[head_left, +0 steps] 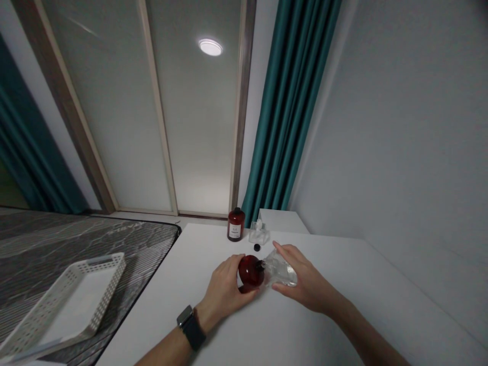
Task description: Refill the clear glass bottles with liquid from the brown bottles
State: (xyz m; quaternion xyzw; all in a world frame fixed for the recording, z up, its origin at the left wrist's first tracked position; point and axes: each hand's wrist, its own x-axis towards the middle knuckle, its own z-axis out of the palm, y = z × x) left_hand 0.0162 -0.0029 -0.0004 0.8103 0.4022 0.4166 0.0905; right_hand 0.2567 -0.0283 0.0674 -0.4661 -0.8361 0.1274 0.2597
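My left hand (pixel 227 284), with a dark watch on its wrist, is wrapped round a dark red glass bottle (pixel 251 270) on the white table. In my right hand (pixel 303 277) a clear glass bottle (pixel 280 268) lies tilted sideways, its neck at the red bottle's dark mouth. Clear liquid seems to be inside the tilted bottle. Just beyond the two bottles a small black cap (pixel 256 247) rests on the tabletop. Farther back stand a second red bottle (pixel 236 223) with a black cap and pale label, and a square clear glass bottle (pixel 259 234) with a stopper.
The white table (pixel 213 244) meets a grey wall on the right. To the left, a white perforated basket (pixel 109 269) sits on a dark, grey-patterned surface (pixel 152 239). Behind are a low white box (pixel 284 221), a teal curtain (pixel 282 127) and frosted sliding doors (pixel 198 127).
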